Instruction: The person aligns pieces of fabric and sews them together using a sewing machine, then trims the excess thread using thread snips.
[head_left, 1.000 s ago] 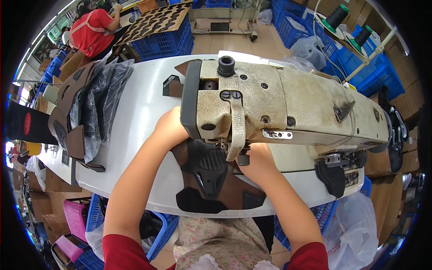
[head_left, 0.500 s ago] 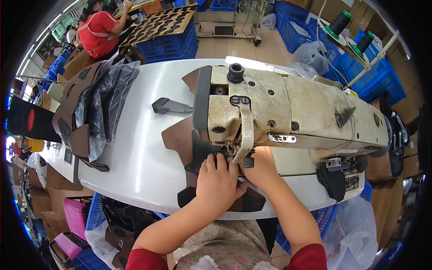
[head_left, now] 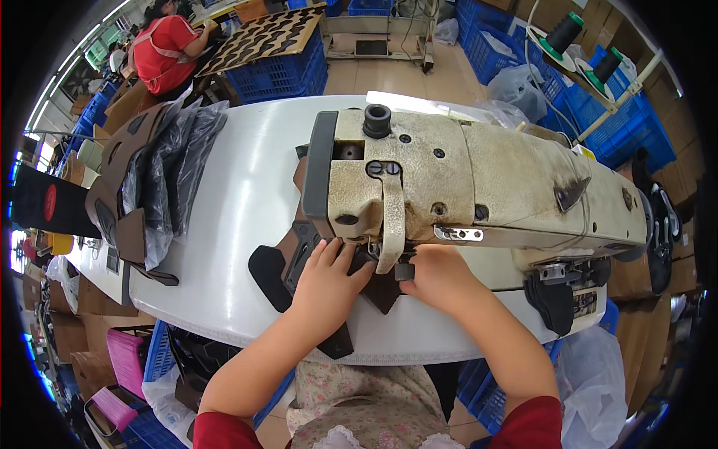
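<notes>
You've got the brown-and-black piece (head_left: 301, 243) on the white table (head_left: 224, 254), part of it under the L end of the sewing machine (head_left: 434, 179), near the table's front edge. Your L hand (head_left: 329, 277) lies on it palm down, fingers a bit spread, pressing rather than gripping. Your R hand (head_left: 441, 277) is just R of the machine's front, next to the dark knob (head_left: 404, 272), fingers bent in; tips are hidden, so can't tell how far closed it is or if it has hold of the pc.

Progress: looks mid-job, w/ the pc at the machine and not set aside. Black parts lie over the brown, so some layering seems done. Stitching at the needle is blocked by the machine & your fingers, so can't tell how much is sewn or what's left on this one. A brown tip points to the front edge, and a black end sits by that edge under your L wrist.

At the table's L edge there's a pile of brown pcs (head_left: 131, 224) w/ clear plastic wrap (head_left: 179, 157); finished or waiting, can't say. Black pcs (head_left: 550, 303) hang near the R front corner, apart from your hands; same doubt there. Thread spools (head_left: 565, 34) stand beyond the far R corner.
</notes>
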